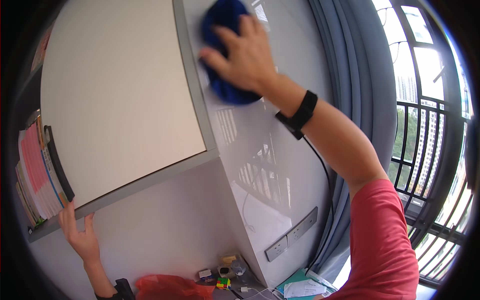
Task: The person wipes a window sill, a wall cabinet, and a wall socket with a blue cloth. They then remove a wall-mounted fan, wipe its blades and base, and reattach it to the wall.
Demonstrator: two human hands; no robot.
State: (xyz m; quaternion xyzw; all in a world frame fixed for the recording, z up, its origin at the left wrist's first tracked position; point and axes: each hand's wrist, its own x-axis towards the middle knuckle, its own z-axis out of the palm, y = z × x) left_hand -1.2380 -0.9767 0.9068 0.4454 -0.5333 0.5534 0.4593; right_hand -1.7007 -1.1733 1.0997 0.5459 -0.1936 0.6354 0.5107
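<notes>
My right hand (247, 56) presses a dark blue cloth (228, 88) against the glossy pale wall panel (300, 48), beside the grey edge of a wall cabinet. Its fingers are spread over the cloth, and a black strap with a small device circles the wrist. Lower left, my left hand (78, 234) touches the bottom edge of the cabinet (123, 93), near the lower end of a black door handle (58, 165). No object shows in that hand.
Books (41, 172) stand on the shelf at left. Below are a red plastic bag (168, 287), a puzzle cube (223, 283), a clear bottle (238, 267), white cables and papers (303, 288). Wall sockets (296, 232), a grey-blue curtain (360, 75) and a barred window (423, 150) lie to the right.
</notes>
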